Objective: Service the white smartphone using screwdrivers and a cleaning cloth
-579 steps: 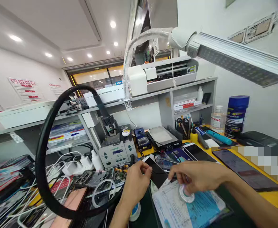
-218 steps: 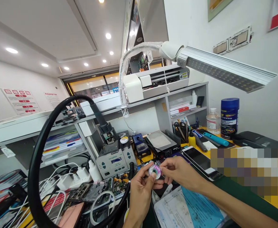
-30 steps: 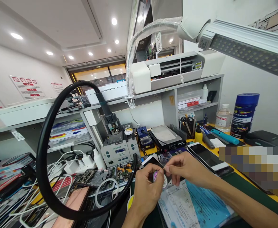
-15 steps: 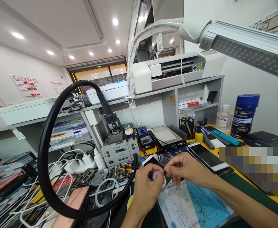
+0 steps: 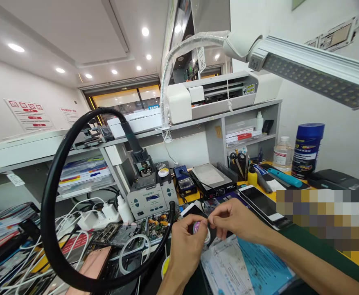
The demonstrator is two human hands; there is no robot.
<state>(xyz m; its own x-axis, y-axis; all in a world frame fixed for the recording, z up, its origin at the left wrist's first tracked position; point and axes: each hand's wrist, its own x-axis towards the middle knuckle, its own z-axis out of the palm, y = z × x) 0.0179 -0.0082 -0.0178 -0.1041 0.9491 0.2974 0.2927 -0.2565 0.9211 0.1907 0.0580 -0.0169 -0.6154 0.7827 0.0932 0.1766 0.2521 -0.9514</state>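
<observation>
My left hand (image 5: pixel 187 242) is closed around a small round spool-like item (image 5: pixel 196 226) with a pink-purple patterned face and a pale rim. Its thumb and index finger press together at the item's upper edge. Close beside it, on the right, my right hand (image 5: pixel 236 217) pinches thumb against fingers; whatever lies between those fingertips is too small to make out. Beneath both hands lies a printed sheet in a stained clear sleeve, white on one side and blue (image 5: pixel 260 262) on the other. A white-framed phone (image 5: pixel 194 209) rests just behind my left hand.
A thick black hose (image 5: pixel 48 196) loops across the left from a hot-air station (image 5: pixel 151 200). Circuit boards (image 5: pixel 159 225), white cables and phone parts crowd the left. Another white phone (image 5: pixel 260 203) lies at right, near a blue-capped spray can (image 5: pixel 308 149). An LED lamp (image 5: pixel 317 76) hangs overhead.
The whole view has shifted slightly, so things appear a little farther left. Both hands keep nearly the same pose around the round item.
</observation>
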